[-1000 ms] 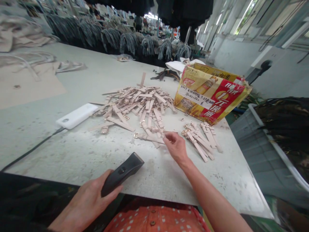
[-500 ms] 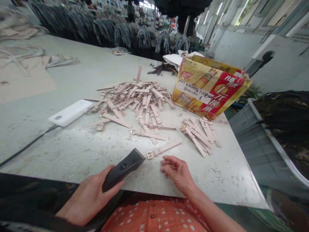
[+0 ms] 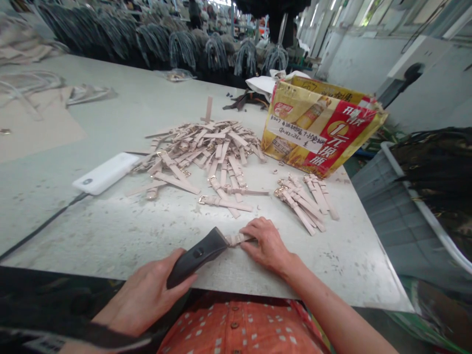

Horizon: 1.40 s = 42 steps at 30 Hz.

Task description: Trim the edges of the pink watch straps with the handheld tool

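Note:
My left hand (image 3: 158, 285) is wrapped round a black hair clipper (image 3: 199, 253), its head pointing right and up. The clipper's head meets the buckle end of a pale pink buckled strap (image 3: 236, 240) on the table. My right hand (image 3: 266, 243) has its fingers closed on that strap and hides its far end. Beyond my hands lies a large heap of similar straps (image 3: 206, 142), with a few loose ones (image 3: 224, 203) at its near edge. A smaller group of straps (image 3: 300, 201) lies to the right of my right hand.
A yellow and red cardboard box (image 3: 317, 130) stands at the table's right side. A white power bank (image 3: 106, 173) with a black cable (image 3: 44, 226) lies left of the heap. Past the table's right edge is a grey bin (image 3: 401, 196) with dark material. Pale fabric (image 3: 33, 123) lies far left.
My right hand has moved forward and closed on the strap. My left hand has brought the clipper slightly right, up to the buckle end.

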### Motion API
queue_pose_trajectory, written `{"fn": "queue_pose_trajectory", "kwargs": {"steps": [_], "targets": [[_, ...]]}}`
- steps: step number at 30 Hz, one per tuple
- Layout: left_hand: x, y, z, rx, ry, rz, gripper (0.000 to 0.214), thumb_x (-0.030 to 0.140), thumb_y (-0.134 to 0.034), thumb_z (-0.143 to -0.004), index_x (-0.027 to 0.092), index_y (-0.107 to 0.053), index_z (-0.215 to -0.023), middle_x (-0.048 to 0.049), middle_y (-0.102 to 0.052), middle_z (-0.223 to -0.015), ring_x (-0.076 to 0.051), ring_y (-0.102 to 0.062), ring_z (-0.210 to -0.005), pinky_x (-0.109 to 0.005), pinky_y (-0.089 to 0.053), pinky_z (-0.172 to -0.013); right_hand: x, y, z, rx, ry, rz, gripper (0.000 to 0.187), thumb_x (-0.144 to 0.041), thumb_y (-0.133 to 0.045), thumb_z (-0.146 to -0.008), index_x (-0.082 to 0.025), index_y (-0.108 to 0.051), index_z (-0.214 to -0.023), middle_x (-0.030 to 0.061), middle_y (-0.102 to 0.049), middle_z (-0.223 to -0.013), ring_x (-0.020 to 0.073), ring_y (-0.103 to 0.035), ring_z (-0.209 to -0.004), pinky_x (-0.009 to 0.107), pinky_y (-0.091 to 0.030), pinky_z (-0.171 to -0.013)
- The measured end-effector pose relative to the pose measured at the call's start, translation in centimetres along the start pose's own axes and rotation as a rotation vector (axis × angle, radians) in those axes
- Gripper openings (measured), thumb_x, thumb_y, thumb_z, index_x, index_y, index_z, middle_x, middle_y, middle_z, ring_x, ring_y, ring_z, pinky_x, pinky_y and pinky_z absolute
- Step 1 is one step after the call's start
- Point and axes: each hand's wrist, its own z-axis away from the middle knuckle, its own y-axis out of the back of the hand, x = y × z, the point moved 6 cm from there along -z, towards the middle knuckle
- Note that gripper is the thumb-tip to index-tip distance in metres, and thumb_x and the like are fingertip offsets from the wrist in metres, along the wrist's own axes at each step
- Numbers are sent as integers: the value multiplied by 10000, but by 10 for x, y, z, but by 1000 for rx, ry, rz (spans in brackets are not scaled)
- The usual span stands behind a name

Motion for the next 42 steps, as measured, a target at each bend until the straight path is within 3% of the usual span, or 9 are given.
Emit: {"fn": "queue_pose_trajectory", "kwargs": {"steps": [7,12,17,26,33,42], "targets": [[12,-5,-2,-133,-32,-106,325,523,-534,-927,278,-737,-994,-99,-910,-980,-342,-878,-947,-387,-599,-809,-3,-6,7,45,40,-30,175,-281,-898,-972,-235,-901,-1141,83,-789,-1017,268,-690,-988,397,-529,-895],[20,-3,-9,-109,-46,-130,329,508,-533,-947,280,-747,-1051,-75,-886,-928,-324,-861,-897,-370,-543,-786,-7,-7,4,59,88,-92,97,-193,-816,-977,-227,-901,-1012,60,-747,-908,235,-689,-896,354,-549,-833],[29,-1,-16,-140,-58,-104,270,495,-573,-921,282,-730,-973,-68,-881,-895,-307,-838,-838,-354,-503,-736,-8,-7,3,49,80,-172,176,-118,-765,-941,-229,-893,-989,73,-779,-1054,207,-719,-900,310,-574,-795],[29,2,-15,-165,-34,-74,269,509,-541,-901,293,-695,-948,-42,-851,-851,-287,-815,-783,-347,-491,-720,-11,1,5,-26,153,-60,300,-59,-709,-973,-253,-906,-1089,66,-820,-1036,235,-741,-975,344,-574,-878],[30,2,-17,-157,-48,-83,249,505,-551,-905,295,-678,-946,-43,-842,-850,-286,-817,-793,-341,-494,-725,-5,-3,10,52,168,-19,208,-131,-749,-992,-253,-907,-1050,84,-854,-1027,255,-760,-962,385,-558,-879],[28,0,-16,-188,-42,-104,261,484,-533,-927,285,-695,-977,-54,-859,-911,-289,-830,-856,-346,-499,-765,-12,-8,8,89,135,7,158,-161,-764,-1033,-227,-845,-915,74,-855,-1003,244,-726,-965,401,-441,-886]]}}
